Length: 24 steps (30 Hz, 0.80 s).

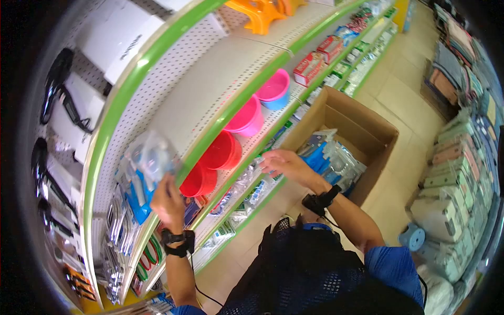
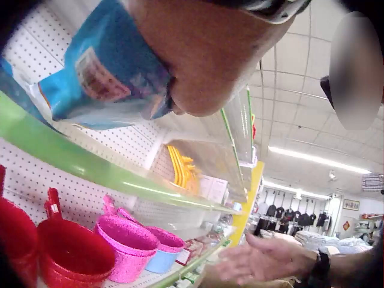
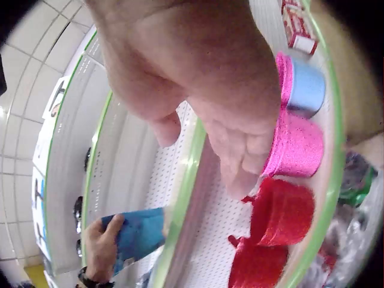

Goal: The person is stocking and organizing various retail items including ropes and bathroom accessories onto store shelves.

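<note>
At the edge of the green-trimmed shelf (image 1: 202, 147), my left hand (image 1: 169, 202) grips a blue-and-clear plastic packet (image 1: 138, 197). The left wrist view shows the packet's blue side with a pale printed label (image 2: 99, 78). What is inside it is blurred. My right hand (image 1: 289, 165) holds nothing. It hovers between the shelves and an open cardboard box (image 1: 362, 118), fingers extended and loosely bent. More blue-and-clear packets (image 1: 333, 160) lie in that box.
Red dippers (image 2: 75, 252) and pink ones (image 2: 126, 243) line the shelf below, beside a pink-and-blue one (image 1: 275, 92). Red boxes (image 1: 310, 68) stand farther along. Silver utensils (image 1: 118, 220) fill the upper shelf's near end. Stacked wrapped textiles (image 1: 446, 194) stand across the aisle.
</note>
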Each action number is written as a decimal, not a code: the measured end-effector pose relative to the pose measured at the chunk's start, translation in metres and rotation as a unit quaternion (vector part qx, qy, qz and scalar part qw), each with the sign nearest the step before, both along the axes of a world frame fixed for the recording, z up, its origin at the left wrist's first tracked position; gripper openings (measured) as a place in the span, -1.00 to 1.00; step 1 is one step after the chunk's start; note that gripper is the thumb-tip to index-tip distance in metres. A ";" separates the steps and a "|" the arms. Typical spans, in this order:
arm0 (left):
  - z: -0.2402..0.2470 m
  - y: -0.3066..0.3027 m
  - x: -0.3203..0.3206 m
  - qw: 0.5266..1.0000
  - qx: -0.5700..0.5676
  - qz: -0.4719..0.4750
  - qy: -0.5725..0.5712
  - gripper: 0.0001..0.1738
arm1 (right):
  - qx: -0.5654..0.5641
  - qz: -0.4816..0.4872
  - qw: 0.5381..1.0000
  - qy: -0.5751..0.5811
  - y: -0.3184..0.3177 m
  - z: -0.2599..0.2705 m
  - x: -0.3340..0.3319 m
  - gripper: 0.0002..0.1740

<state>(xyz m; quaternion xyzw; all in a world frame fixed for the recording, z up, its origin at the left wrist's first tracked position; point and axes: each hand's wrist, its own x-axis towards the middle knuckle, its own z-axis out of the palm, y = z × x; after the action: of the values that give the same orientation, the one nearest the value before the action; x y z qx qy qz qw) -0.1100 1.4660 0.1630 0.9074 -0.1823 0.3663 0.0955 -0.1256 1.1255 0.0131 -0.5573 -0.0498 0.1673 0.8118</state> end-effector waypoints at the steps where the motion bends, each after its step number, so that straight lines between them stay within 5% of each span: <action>1: 0.002 -0.011 -0.007 1.000 0.023 -0.019 0.000 -0.83 | -0.001 0.013 1.000 -0.009 0.016 0.016 0.003 -0.50; 5: -0.007 -0.042 -0.023 0.991 0.036 -0.130 0.016 -0.74 | 0.109 0.095 0.989 0.018 0.071 0.054 0.016 -0.33; 10: -0.016 -0.073 -0.048 0.970 0.023 -0.235 0.062 -0.71 | 0.227 0.099 0.967 0.062 0.111 0.051 0.042 -0.54; 14: -0.008 -0.081 -0.067 0.943 0.053 -0.289 0.158 -0.70 | 0.151 0.023 0.987 0.049 0.104 0.070 0.036 -0.77; 17: 0.011 -0.076 -0.066 0.914 0.034 -0.339 0.220 -0.70 | 0.113 -0.013 0.993 -0.007 0.077 0.072 0.031 -0.75; 20: 0.020 -0.028 -0.039 0.981 0.002 -0.153 0.116 -0.62 | 0.084 -0.095 0.992 -0.014 0.026 0.079 0.017 -0.72; 24: -0.004 0.070 0.007 0.985 0.036 0.142 0.093 -0.52 | 0.069 -0.245 0.967 0.023 -0.060 0.052 -0.008 -0.75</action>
<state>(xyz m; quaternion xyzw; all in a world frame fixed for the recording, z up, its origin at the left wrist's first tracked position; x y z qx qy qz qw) -0.1034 1.5357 0.1587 0.9570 -0.0551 0.2837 0.0268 -0.1332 1.0650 0.0648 -0.4911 0.0953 -0.0273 0.8654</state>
